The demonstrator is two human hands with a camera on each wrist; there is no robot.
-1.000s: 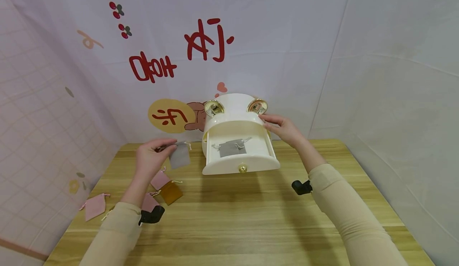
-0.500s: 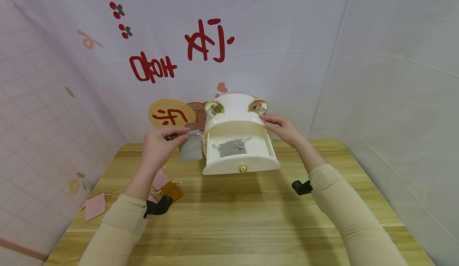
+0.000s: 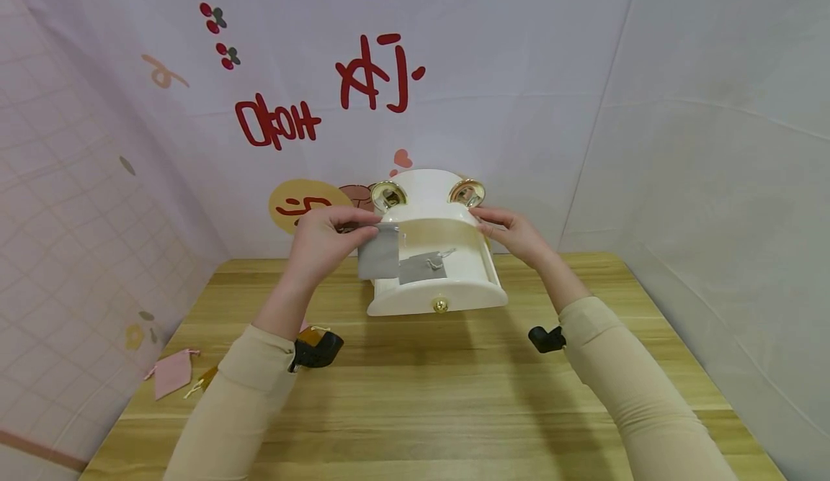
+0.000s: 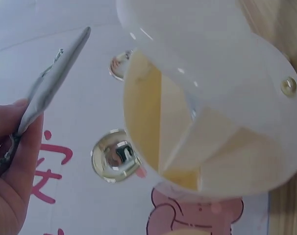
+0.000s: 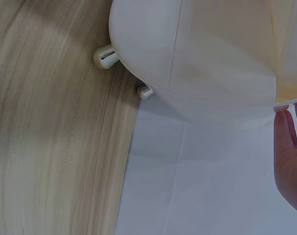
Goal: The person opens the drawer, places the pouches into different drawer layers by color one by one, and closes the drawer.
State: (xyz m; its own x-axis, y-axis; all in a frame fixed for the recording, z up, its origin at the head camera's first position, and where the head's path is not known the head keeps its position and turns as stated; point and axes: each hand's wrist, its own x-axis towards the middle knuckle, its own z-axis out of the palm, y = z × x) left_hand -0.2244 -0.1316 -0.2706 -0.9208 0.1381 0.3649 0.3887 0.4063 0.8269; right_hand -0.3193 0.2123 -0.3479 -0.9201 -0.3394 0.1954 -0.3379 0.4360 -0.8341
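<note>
My left hand (image 3: 329, 243) pinches a grey drawstring pouch (image 3: 379, 252) by its top, so it hangs over the left side of a pulled-out drawer (image 3: 415, 298). The left wrist view shows that pouch (image 4: 55, 81) nearly edge-on, its cord by the fingers. White and rounded, the box (image 3: 424, 189) around the drawer carries two gold-rimmed round eyes. Grey cloth pouches (image 3: 428, 268) with pale cords lie flat inside the drawer, partly hidden by the held one. My right hand (image 3: 514, 236) rests its fingertips on the box's upper right edge; in the right wrist view, extended fingers (image 5: 284, 134) touch the rim.
A pink pouch (image 3: 173, 374) lies at the left of the wooden table (image 3: 428, 409). Brown pouches show partly around my left forearm. A gold knob (image 3: 440, 305) sticks out from the drawer front. Short gold feet (image 5: 105, 57) hold the box up. A printed cloth hangs behind.
My left hand has carried the grey pouch rightward and up, from beside the box to over the drawer's left side. The right hand, box and drawer look unmoved.
</note>
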